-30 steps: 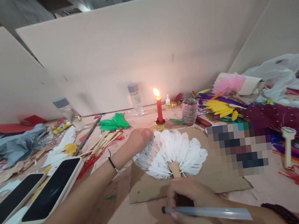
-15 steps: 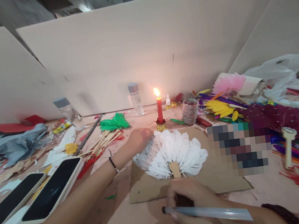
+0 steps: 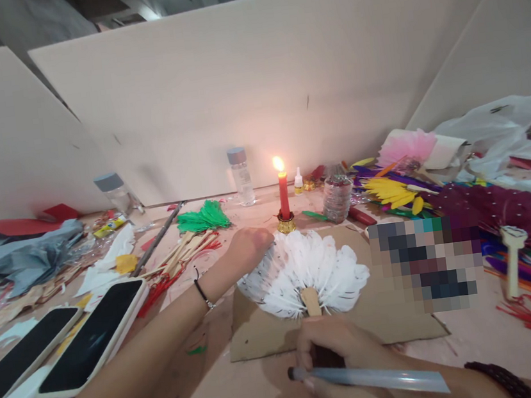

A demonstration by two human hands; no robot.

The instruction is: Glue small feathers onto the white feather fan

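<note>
A white feather fan [image 3: 322, 269] with dark flecks lies spread on a brown cardboard sheet [image 3: 396, 318]. My left hand [image 3: 252, 249] reaches across to its upper left edge, fingers closed at the feathers; the fingertips are partly hidden. Close below the fan, my right hand [image 3: 336, 345] has a pale translucent pen [image 3: 384, 378] lying across it, its dark end pointing left. The fingers of that hand are curled at the lower end of the fan's wooden handle [image 3: 311, 301], and whether they grip the handle too I cannot tell.
Just behind the fan burns a red candle [image 3: 284, 197] in a gold holder. Bottles [image 3: 244, 179], green feathers [image 3: 204, 217] and wooden sticks [image 3: 185, 257] stand or lie around it. Phones [image 3: 94, 339] are at left. A maroon fan [image 3: 495, 216] and yellow feathers [image 3: 388, 191] lie right.
</note>
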